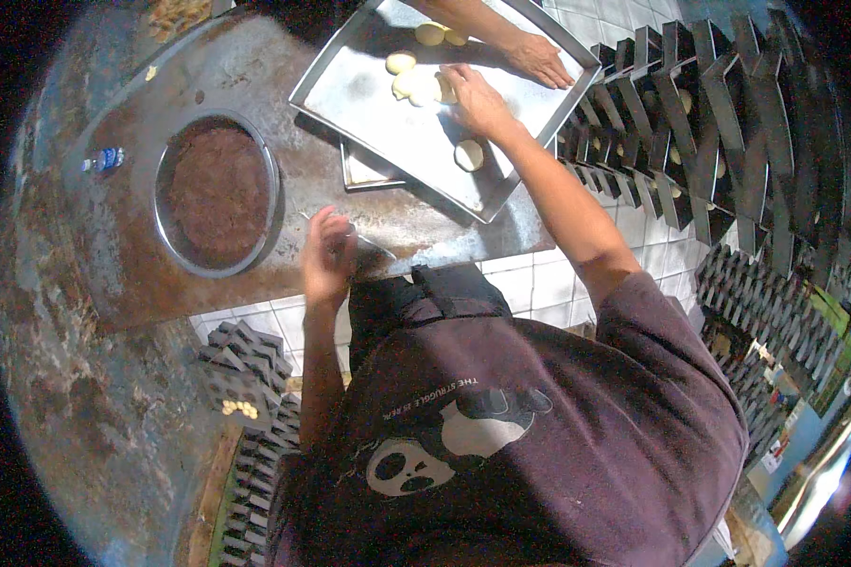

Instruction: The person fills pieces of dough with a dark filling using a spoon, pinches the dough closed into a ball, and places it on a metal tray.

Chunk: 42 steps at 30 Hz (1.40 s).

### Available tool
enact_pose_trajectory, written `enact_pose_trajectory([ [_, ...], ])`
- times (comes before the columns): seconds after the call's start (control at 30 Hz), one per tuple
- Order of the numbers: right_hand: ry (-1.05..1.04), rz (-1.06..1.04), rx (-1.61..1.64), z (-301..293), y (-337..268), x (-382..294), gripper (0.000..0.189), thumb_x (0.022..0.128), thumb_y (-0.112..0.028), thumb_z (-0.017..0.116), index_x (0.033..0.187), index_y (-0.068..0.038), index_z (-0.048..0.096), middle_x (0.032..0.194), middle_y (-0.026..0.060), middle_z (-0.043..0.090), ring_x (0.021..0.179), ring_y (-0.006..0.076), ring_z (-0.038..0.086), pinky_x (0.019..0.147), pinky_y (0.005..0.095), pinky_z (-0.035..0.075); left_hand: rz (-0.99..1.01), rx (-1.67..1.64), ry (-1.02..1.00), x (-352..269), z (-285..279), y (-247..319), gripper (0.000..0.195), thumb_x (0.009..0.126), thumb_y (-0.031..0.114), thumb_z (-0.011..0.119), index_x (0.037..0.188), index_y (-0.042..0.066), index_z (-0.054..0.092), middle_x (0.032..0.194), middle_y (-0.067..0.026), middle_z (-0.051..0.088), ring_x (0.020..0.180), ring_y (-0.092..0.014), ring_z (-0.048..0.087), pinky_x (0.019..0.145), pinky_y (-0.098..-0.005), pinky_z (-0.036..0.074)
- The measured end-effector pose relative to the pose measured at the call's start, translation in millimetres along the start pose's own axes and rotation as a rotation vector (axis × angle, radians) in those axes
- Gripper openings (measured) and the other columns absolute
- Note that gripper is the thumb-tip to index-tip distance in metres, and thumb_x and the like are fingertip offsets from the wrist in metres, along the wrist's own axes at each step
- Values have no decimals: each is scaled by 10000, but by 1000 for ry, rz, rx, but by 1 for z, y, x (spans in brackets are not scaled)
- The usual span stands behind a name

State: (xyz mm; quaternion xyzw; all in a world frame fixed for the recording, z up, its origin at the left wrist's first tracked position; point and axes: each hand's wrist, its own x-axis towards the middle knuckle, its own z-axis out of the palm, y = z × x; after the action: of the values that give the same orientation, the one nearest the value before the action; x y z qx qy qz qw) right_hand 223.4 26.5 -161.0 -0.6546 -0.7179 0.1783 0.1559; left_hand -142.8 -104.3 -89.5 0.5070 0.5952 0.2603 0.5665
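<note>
Before me lies a shallow metal tray (pixel 369 106) with several pale, round dough pieces on it. My right hand (pixel 479 103) reaches over the tray, its fingers and thumb around the edge of one dough piece (pixel 445 90) in the cluster. Nearer to me on the same tray is a single dough round (pixel 469 156). My left hand (pixel 328 248) hovers by the table's near edge, blurred, fingers curled over something dark that I cannot make out. A thin, flat metal edge (pixel 376 246) shows beside it. Left of that stands a round metal basin (pixel 275 181) full of brown, crumbly filling (pixel 216 191).
Another person's hand (pixel 542 60) rests on the tray's far right part. A smaller tray (pixel 369 177) lies partly beneath it. A plastic bottle (pixel 103 160) lies on the worn metal table (pixel 128 262). Stacked metal trays (pixel 681 120) stand at right; more moulds (pixel 248 368) sit lower left.
</note>
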Motion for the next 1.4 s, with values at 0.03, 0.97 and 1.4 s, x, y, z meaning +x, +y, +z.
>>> enact_pose_trajectory([
  [0.03, -23, -9, -41, 6, 3, 9, 530, 828, -185, 771, 1291, -19, 575, 1294, 225, 583, 1190, 408, 599, 1000, 487, 520, 163, 115, -47, 15, 17, 5, 614, 893, 57, 682, 1460, 12, 451, 1274, -159, 651, 1152, -248, 650, 1006, -349, 507],
  [0.97, 125, 301, 813, -78, -215, -63, 412, 858, -49, 798, 1241, 33, 673, 1011, 21, 713, 882, 74, 632, 781, 251, 527, 273, -341, 98, 72, 44, 146, 529, 1117, 377, 409, 918, -34, 675, 734, -80, 651, 679, -164, 601, 652, -342, 499],
  [1.4, 363, 173, 1109, -36, -361, -19, 266, 953, -261, 754, 927, 2, 719, 820, 37, 706, 744, 91, 609, 678, 273, 504, 226, -869, 249, 36, -81, 158, 594, 1065, 609, 429, 845, 74, 564, 743, -2, 555, 692, -138, 556, 627, -317, 457],
])
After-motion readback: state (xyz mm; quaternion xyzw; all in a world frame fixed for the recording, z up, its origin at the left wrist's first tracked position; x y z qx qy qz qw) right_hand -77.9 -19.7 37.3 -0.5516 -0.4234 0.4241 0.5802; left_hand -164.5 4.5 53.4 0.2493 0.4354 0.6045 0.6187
